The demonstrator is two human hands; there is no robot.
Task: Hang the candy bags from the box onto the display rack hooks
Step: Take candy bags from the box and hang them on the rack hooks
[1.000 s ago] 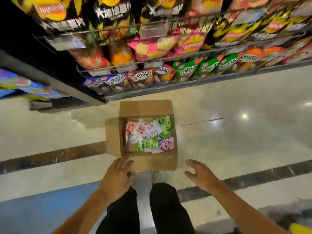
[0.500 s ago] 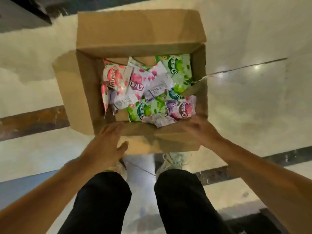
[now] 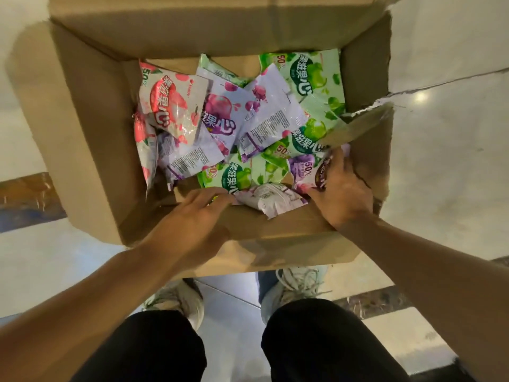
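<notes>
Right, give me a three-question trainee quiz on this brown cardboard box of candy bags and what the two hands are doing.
1. True or false: the brown cardboard box stands open on the pale tiled floor.
2. Which colour of candy bag is absent from the box? A green, B purple, C red and white, D blue.
3. Fill in: the right hand reaches onto a ______ candy bag near the box's right wall.

Key: 1 true. 2 D. 3 purple. The left hand lies over the near box edge, fingertips at a green candy bag.
</notes>
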